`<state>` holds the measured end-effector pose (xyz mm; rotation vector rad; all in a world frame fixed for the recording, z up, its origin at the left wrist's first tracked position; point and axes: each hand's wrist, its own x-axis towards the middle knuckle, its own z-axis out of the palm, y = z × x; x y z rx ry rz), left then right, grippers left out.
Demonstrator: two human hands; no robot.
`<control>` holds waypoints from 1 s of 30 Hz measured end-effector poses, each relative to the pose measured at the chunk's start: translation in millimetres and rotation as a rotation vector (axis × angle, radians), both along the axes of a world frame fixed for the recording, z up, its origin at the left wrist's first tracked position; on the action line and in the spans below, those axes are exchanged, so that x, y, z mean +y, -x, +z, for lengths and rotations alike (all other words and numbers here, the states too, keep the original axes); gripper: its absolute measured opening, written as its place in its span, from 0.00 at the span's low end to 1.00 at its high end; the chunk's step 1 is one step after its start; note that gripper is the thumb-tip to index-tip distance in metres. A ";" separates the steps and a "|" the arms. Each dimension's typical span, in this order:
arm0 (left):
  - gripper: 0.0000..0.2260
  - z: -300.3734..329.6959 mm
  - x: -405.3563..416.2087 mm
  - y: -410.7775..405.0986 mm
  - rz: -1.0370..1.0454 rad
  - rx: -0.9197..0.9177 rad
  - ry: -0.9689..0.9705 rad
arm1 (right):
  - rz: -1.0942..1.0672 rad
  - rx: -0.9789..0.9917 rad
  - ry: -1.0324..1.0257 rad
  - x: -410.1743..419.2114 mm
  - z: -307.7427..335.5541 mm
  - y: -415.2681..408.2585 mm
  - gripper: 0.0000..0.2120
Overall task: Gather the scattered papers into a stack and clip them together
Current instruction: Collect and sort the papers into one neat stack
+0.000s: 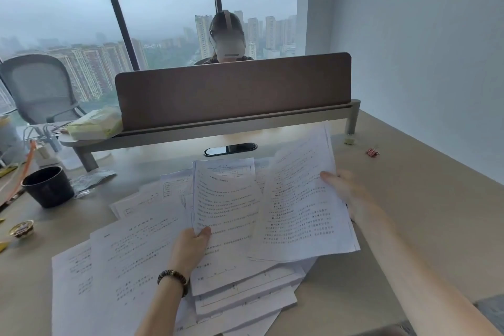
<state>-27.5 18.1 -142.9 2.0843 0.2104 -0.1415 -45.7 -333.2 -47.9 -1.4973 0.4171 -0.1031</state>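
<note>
While the right hand (345,191) lifts a loose sheet (302,199) by one edge, thumb on top and fingers hidden beneath, it could sag and slip. Left hand (191,248) pinches another sheet (226,199); the scattered papers (122,262) below may skid across the worktop (409,199). Red binder clip (372,152) lies well right of the pile, unused.

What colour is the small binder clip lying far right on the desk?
The small metal binder clip is red or pinkish; seen in the head view.

White printed papers (141,254) spread mid-frame on the beige worktop (409,199); black round cup (49,185) left; small red binder clip (372,152) upper right.
</note>
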 end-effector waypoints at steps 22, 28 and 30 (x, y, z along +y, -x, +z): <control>0.13 67.6 -22.7 46.4 -0.001 -0.076 0.525 | 0.085 -0.112 -0.055 17.5 33.4 34.4 0.12; 0.13 87.2 -45.5 61.5 -0.130 -0.084 0.663 | 0.052 0.006 -0.041 33.9 1.3 34.3 0.08; 0.14 86.3 -50.8 61.6 -0.163 -0.076 0.689 | 0.081 0.026 -0.066 40.4 -6.0 33.9 0.10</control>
